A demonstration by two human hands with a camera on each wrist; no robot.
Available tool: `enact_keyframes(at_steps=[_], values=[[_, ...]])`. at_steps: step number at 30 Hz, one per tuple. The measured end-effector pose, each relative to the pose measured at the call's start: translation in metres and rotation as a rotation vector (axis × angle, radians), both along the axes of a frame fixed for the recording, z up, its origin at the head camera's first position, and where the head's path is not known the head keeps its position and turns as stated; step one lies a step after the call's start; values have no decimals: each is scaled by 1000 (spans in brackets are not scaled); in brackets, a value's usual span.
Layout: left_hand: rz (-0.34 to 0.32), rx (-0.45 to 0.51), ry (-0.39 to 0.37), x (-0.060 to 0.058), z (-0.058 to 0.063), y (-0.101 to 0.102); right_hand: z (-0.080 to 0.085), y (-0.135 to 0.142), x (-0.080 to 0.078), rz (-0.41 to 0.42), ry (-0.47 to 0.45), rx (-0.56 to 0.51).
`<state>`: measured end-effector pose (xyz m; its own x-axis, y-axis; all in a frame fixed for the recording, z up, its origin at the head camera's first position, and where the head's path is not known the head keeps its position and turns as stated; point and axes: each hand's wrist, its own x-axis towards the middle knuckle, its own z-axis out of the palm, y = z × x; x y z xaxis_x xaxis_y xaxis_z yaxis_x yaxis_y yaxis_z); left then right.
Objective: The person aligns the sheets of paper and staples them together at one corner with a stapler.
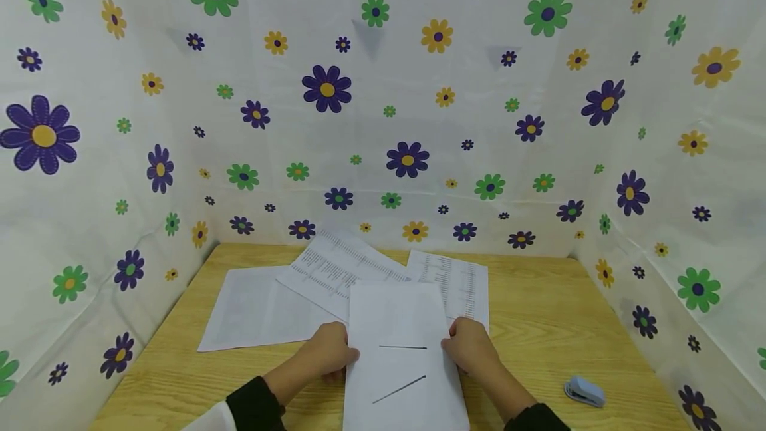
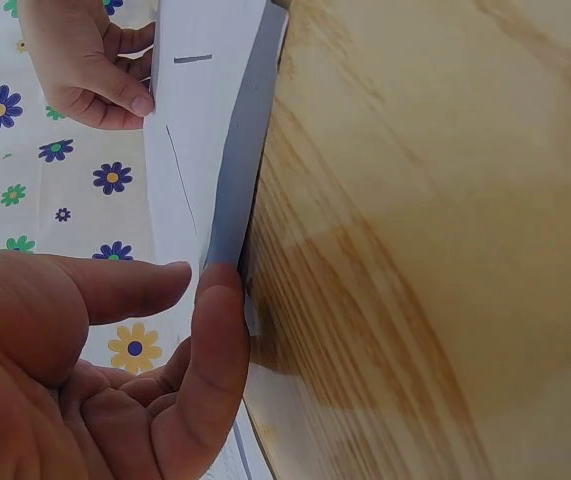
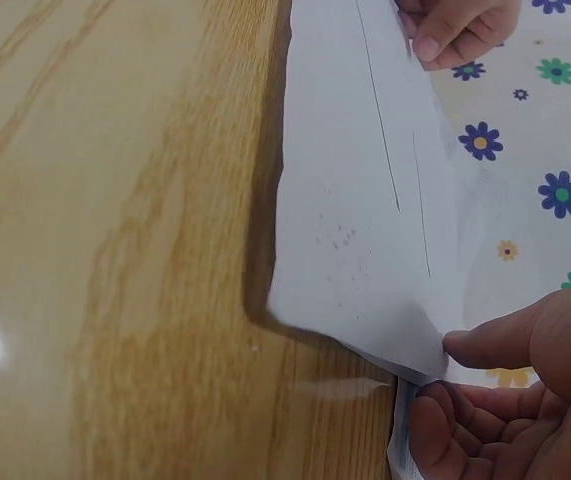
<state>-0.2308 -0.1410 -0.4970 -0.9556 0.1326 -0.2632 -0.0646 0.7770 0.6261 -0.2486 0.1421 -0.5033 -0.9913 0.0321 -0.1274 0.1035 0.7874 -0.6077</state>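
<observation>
A white sheet of paper [image 1: 395, 318] with two dark straight lines on it stands in front of me in the head view. My left hand [image 1: 330, 348] pinches its left edge, thumb on the front face. At the opposite edge my right hand [image 1: 471, 349] grips the paper between thumb and curled fingers. The left wrist view shows the bluish, shaded underside [image 2: 240, 150] of the paper lifted off the wood. In the right wrist view the near corner of the paper bends slightly above the table, with faint grey specks on its face.
Behind the held paper lie printed sheets [image 1: 332, 265], another printed sheet [image 1: 467, 285] and a paler sheet [image 1: 257, 311] on the wooden table [image 1: 526, 311]. A small light-blue stapler [image 1: 584, 392] sits at the right. Flower-patterned cloth [image 1: 383, 132] surrounds the table on three sides.
</observation>
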Motion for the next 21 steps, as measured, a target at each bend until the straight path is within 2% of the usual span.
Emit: enact_keyframes(at_steps=[5, 12, 21], values=[[-2, -40, 17, 1, 2, 1, 3, 1, 2, 5, 11, 37], [12, -64, 19, 1, 5, 0, 6, -1, 5, 14, -30, 17], [7, -84, 39, -2, 1, 1, 6, 0, 2, 13, 1, 76]])
